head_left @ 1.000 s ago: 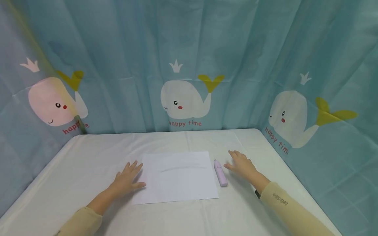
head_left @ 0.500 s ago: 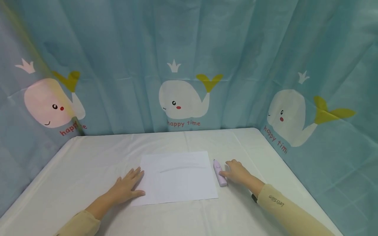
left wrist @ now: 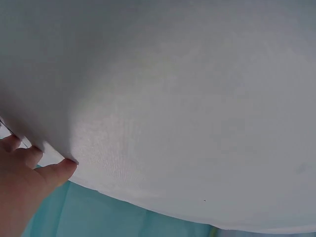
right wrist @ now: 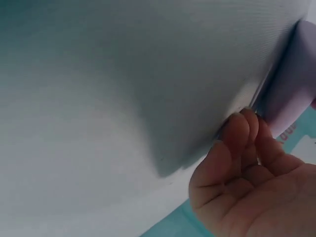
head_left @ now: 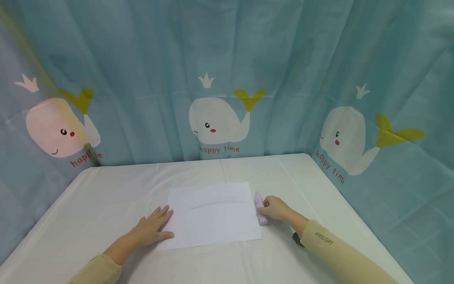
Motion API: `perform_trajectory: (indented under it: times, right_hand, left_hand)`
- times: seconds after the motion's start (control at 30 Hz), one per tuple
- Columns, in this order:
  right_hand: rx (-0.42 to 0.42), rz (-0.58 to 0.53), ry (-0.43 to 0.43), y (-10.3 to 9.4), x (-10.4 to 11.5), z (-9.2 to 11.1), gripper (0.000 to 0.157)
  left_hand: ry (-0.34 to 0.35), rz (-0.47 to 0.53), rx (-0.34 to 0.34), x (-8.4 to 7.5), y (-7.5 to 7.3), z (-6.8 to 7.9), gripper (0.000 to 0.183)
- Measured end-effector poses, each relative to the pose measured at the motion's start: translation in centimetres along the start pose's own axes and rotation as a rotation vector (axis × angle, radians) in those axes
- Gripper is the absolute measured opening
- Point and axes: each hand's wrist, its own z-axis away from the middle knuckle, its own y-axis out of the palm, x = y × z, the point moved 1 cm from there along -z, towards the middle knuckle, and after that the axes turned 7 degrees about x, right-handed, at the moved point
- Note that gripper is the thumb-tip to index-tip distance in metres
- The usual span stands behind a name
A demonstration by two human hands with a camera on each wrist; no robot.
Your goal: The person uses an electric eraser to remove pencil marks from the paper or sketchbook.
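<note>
The right hand (head_left: 275, 207) is pinching the lilac tool (head_left: 259, 200) near three o'clock of the paper (head_left: 213, 225), the left hand (head_left: 150, 228) is resting with spread fingers at nine o'clock, and too weak pinching could be causing slipping.

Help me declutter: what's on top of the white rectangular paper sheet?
The bare left grip overlaps the sheet at its left edge, hiding what's beneath; a faint curved line, perhaps a crease, shows.

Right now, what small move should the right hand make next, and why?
Probably a slight lift of the purple tool: the right hand grips it just beside the paper, while the left hand lies across the paper's opposite edge.
</note>
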Motion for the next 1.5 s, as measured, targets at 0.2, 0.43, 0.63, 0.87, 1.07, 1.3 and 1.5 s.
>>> perform_trajectory:
  times: [0.2,0.43,0.63,0.87,1.07,1.3,1.5]
  right_hand:
    - [-0.003,-0.039,0.015,0.3,0.5,0.2,0.024]
    - [-0.085,-0.343,0.023,-0.9,0.0,-0.2,0.023]
    - [-0.185,-0.594,-0.026,-2.0,0.4,-0.5,0.032]
    - [-0.208,-0.836,0.061,-2.2,0.4,-1.2,0.039]
    - [-0.192,-1.051,0.059,-2.3,0.6,-1.2,0.030]
    - [-0.177,-1.195,0.031,-2.4,0.7,-1.4,0.018]
    - [-0.117,-1.256,0.069,-1.9,1.2,-1.7,0.038]
  left_hand:
    - [-0.002,0.003,0.015,0.3,0.5,-0.2,0.084]
    - [0.004,0.002,0.011,0.3,0.5,-0.1,0.084]
    - [-0.008,0.003,0.009,0.3,0.3,0.0,0.084]
    - [-0.012,-0.016,-0.003,0.4,0.6,0.0,0.083]
    - [-0.006,-0.033,-0.015,0.4,0.6,-0.1,0.083]
    - [-0.009,-0.041,-0.011,0.5,0.7,-0.1,0.084]
    - [-0.007,-0.030,-0.004,0.6,0.7,-0.2,0.084]
